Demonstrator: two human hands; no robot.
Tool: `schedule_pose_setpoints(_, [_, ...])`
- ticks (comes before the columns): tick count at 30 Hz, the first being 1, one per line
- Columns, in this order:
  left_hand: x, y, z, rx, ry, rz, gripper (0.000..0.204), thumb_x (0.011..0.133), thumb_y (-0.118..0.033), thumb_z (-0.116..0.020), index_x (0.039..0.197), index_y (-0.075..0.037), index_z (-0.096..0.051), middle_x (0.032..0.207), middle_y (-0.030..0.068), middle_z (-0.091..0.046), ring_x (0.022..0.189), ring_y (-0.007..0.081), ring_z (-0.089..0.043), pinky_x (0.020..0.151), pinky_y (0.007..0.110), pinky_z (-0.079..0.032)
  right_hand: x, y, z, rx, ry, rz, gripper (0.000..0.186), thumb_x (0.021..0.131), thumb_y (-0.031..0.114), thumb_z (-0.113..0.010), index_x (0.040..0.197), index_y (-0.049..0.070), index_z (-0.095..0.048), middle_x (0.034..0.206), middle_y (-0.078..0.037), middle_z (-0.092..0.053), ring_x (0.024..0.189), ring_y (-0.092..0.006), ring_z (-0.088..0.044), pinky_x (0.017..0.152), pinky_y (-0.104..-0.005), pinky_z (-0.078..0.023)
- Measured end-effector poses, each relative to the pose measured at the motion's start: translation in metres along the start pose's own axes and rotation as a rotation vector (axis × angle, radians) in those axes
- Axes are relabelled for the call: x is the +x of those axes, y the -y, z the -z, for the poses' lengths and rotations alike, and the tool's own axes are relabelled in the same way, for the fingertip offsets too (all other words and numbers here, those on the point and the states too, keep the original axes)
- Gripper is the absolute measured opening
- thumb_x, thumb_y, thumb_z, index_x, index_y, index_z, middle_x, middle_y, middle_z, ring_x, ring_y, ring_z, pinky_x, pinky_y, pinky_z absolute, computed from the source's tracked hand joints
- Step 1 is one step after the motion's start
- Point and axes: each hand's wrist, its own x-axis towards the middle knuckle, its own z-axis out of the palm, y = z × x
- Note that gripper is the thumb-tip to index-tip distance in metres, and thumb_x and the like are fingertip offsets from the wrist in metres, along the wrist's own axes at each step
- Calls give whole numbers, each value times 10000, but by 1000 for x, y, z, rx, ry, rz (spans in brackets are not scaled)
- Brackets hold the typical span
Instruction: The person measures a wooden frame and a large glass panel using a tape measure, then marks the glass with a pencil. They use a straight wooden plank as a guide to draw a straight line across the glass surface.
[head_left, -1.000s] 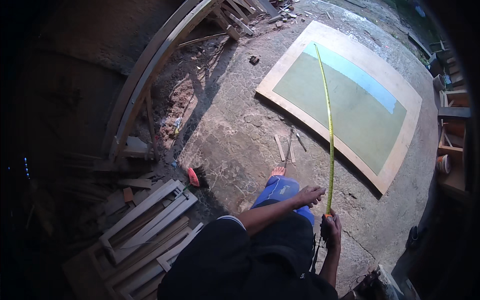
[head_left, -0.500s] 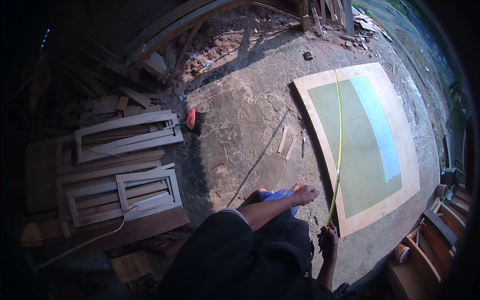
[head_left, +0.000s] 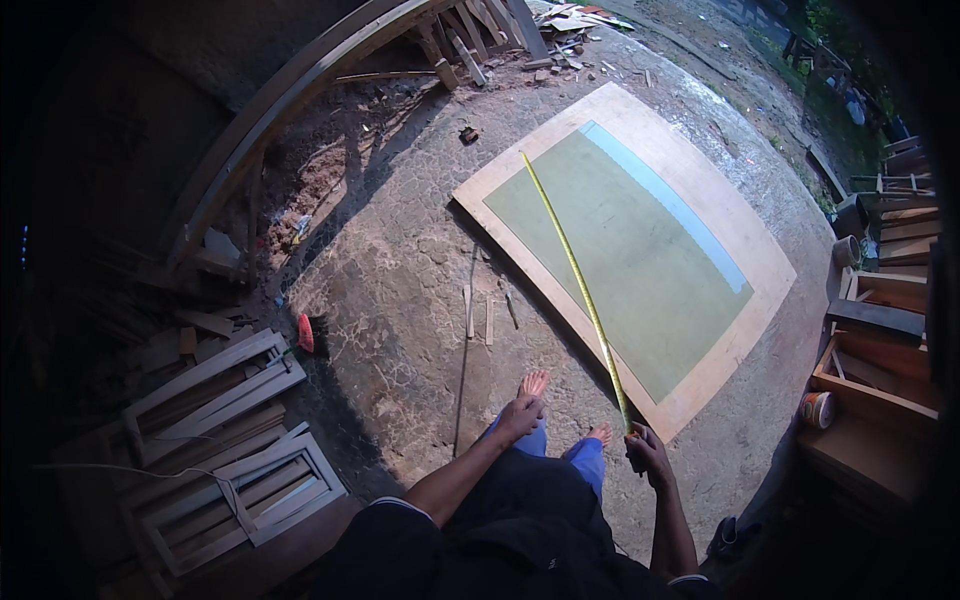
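The right hand [head_left: 648, 452] is closed around the case end of a yellow steel measuring tape [head_left: 575, 275]; the fingers are clamped on it. The left hand [head_left: 520, 415] hangs free, fingers loosely spread, holding nothing, just left of the tape's near end. The tape runs away from the right-hand grip, forward and slightly to the left. Its long axis crosses a flat rectangular wooden panel with a green centre and a pale blue strip [head_left: 640, 240] diagonally, from the near edge to the far left edge. The right hand is the nearer hand to the tape. The panel lies flat on a cracked grey concrete floor [head_left: 400, 330]. Two bare feet stand at the near edge of the panel. Pale wooden window frames [head_left: 225, 440] lie stacked at the left. A small red brush [head_left: 306, 332] lies near them. Wooden crates [head_left: 880, 350] stand at the right.
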Motion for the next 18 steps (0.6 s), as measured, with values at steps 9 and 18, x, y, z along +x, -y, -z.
schedule_pose_setpoints(9, [36,62,-64,-17,-174,100,293,1011,-353,-581,1048,-73,-659,861,23,-668,651,74,-597,530,240,-494,114,-45,133,-210,72,36,600,860,287,-736,1356,13,-542,822,12,-571,633,-79,-518,550,-256,-416])
schedule_pose_setpoints(18, [138,91,-152,52,27,-35,322,1001,-324,-559,1029,-23,-670,813,53,-681,740,150,-647,705,322,-515,220,-93,195,-509,46,65,665,795,379,-769,1351,59,-595,1269,-98,-664,1165,-214,-601,1019,-341,-454])
